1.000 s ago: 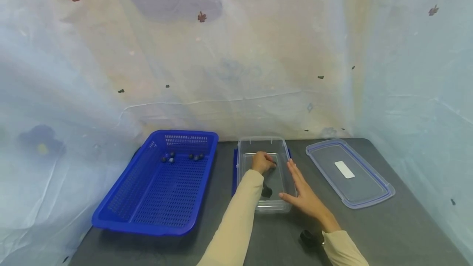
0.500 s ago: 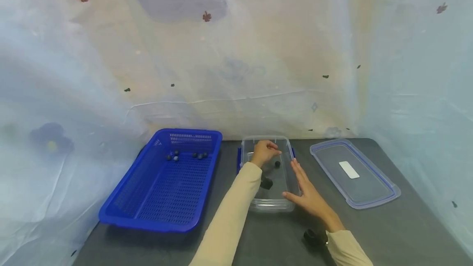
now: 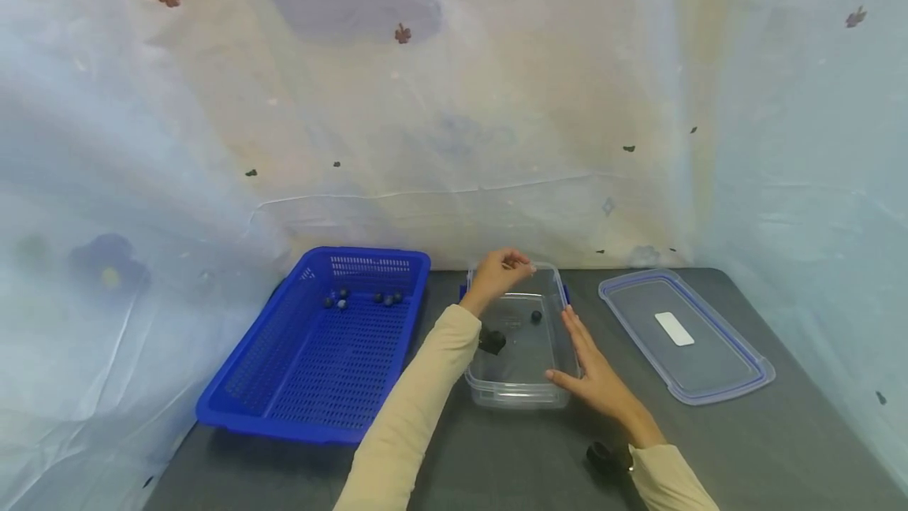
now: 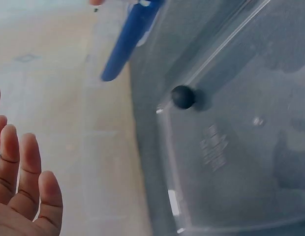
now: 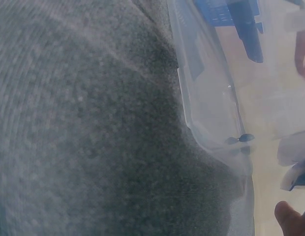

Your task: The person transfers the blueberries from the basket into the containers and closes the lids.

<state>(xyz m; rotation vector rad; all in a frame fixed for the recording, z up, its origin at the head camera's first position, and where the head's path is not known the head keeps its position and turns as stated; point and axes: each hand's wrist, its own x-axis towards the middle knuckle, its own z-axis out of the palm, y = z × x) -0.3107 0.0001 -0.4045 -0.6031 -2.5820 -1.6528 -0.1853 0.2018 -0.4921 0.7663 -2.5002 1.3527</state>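
A clear plastic container (image 3: 521, 361) stands uncovered on the grey table. One small dark round ball (image 3: 536, 316) lies on its floor; in the left wrist view the ball (image 4: 183, 97) is near a wall. My left hand (image 3: 496, 278) is raised over the container's far left part, its fingers (image 4: 28, 167) loosely extended and apart from the ball. Against the container's right side rests my right hand (image 3: 594, 377), fingers straight and thumb spread towards the near rim. Only a fingertip or two of it shows in the right wrist view.
A blue perforated basket (image 3: 312, 436) with several small dark balls (image 3: 388, 300) stands at the left. The container's clear lid (image 3: 716, 361), blue-rimmed with a white label, lies flat at the right. Blue latches (image 4: 130, 42) hang off the container's sides. A patterned curtain (image 3: 525, 101) rises behind the table.
My left hand has let go of the small dark ball inside the container, then risen away towards the far left. My right hand stays at the container's right side.
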